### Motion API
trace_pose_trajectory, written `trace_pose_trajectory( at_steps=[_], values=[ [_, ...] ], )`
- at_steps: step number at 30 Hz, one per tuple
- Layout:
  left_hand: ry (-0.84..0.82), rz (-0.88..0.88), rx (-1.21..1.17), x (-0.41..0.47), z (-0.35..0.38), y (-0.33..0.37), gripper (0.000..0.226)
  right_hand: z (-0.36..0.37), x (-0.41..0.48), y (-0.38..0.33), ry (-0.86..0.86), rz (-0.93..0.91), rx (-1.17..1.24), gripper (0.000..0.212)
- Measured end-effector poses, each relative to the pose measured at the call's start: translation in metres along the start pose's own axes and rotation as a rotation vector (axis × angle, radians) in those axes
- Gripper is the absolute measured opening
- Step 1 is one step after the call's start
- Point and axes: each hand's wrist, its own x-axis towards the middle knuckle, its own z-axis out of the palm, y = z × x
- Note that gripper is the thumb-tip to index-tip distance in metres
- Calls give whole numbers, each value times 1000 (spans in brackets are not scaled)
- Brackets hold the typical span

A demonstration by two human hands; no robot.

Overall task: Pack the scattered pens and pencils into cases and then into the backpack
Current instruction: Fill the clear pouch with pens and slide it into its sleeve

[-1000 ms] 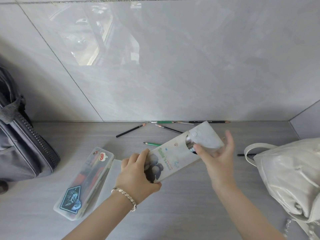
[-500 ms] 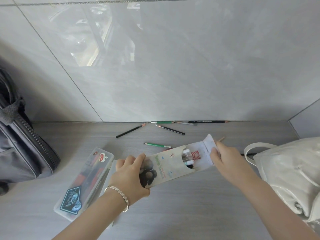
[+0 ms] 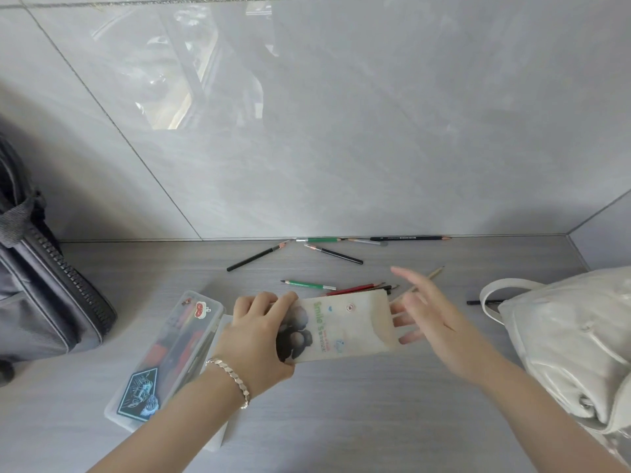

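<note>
My left hand (image 3: 256, 339) grips the left end of a cream pouch case (image 3: 341, 327) printed with "Smile" and a dark cartoon, held level just above the table. Its flap lies shut, with the snap showing. My right hand (image 3: 426, 315) is open with spread fingers at the pouch's right end, the fingertips partly behind it. Loose on the table beyond are a green pencil (image 3: 307, 285), a red pencil (image 3: 355, 288), two black pencils (image 3: 259, 256) and a wooden pencil (image 3: 433, 273). More pencils (image 3: 409, 238) lie along the wall. A white backpack (image 3: 573, 336) sits at the right.
A clear plastic pencil box (image 3: 164, 356) with stickers lies left of my left arm, holding red and dark items. A grey zipped bag (image 3: 41, 285) stands at the far left. A black pen (image 3: 478, 302) lies by the white backpack's handle. A tiled wall closes the back.
The pouch's flap, open with pens showing, now lies shut. My right hand has let go of the flap and spread open. The pouch has come down level.
</note>
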Motion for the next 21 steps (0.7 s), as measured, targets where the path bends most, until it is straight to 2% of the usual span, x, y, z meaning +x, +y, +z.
trace_pose_trajectory(
  at_steps=[3, 5, 7, 12, 17, 21],
  values=[
    [59, 126, 112, 1, -6, -3, 80, -5, 3, 8, -179, -10, -196, 26],
    [102, 192, 180, 2, -9, -3, 85, -2, 5, 16, -187, -52, -373, 28],
    [140, 220, 246, 2, -10, -2, 85, 4, 6, 20, -152, -83, -426, 24],
    [191, 233, 264, -2, -4, -1, 77, 20, 5, 27, 26, -228, -308, 12],
    [320, 257, 268, -4, 3, 4, 71, 36, 3, 37, 155, -408, -285, 16],
    [463, 280, 271, -4, 13, 3, 69, 36, 4, 43, 215, -410, -230, 17]
  ],
)
